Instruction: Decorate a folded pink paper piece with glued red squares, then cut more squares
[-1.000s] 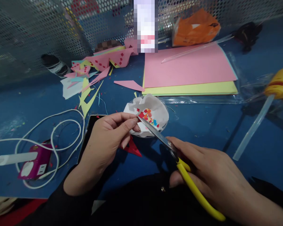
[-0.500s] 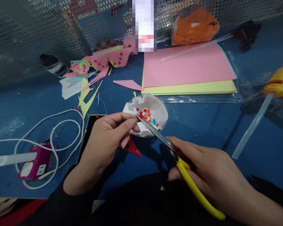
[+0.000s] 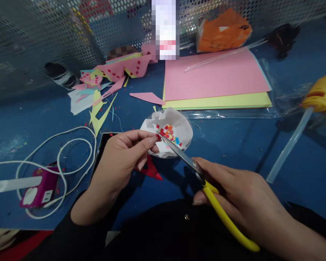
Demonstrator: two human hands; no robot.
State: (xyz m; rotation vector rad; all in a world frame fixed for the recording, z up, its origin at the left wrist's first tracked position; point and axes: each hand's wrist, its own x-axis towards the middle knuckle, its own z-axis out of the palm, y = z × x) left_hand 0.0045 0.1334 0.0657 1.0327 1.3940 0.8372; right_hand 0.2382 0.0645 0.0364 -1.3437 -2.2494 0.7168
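Seemingly tiny red paper scrap (image 3: 158, 137), pinched.

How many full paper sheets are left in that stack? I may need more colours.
2 show: a pink sheet on top and a yellow sheet under it, beyond the paper-lined bowl. A pale blue edge at the right hints at more hidden beneath.

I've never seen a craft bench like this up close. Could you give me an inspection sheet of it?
Surface: blue table, speckled with paper bits.
Job's things: scissors, red scrap, white cup of confetti.
Clutter: paper offcuts, pink sheets, orange bag, glue stick.
Hands: left hand pinches paper at the blade tips; right hand grips yellow handles.
Cables: white cable, coiled by a purple device.
Surroundings: perforated metal screen.
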